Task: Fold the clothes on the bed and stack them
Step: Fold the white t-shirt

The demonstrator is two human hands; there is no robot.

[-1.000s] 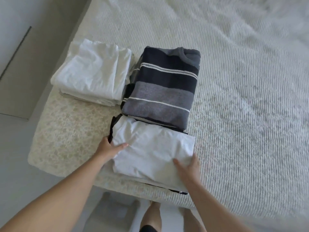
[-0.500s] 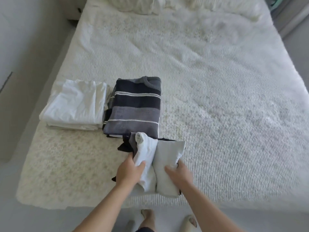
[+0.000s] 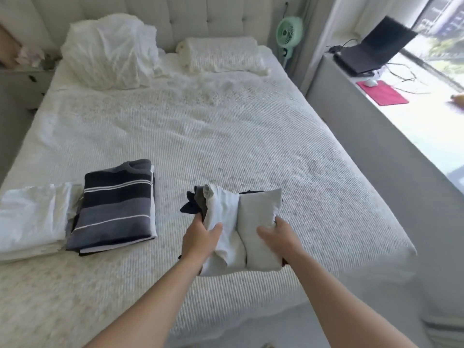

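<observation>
We grip the folded bundle (image 3: 238,229), left hand (image 3: 198,239) and right hand (image 3: 278,237) clamping its sides; the striped sweater (image 3: 115,207) stack lies at nine o'clock, nearer our left.

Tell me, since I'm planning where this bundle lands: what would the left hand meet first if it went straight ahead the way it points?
Probably only bare white ribbed bedspread; the left hand, gripping the folded white-and-dark clothes bundle, points past the striped navy-and-grey folded sweater. Depth is uncertain.

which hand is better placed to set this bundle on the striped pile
Left, probably. The left hand grips the bundle on the side facing the striped pile; the right hand holds the far side.
</observation>
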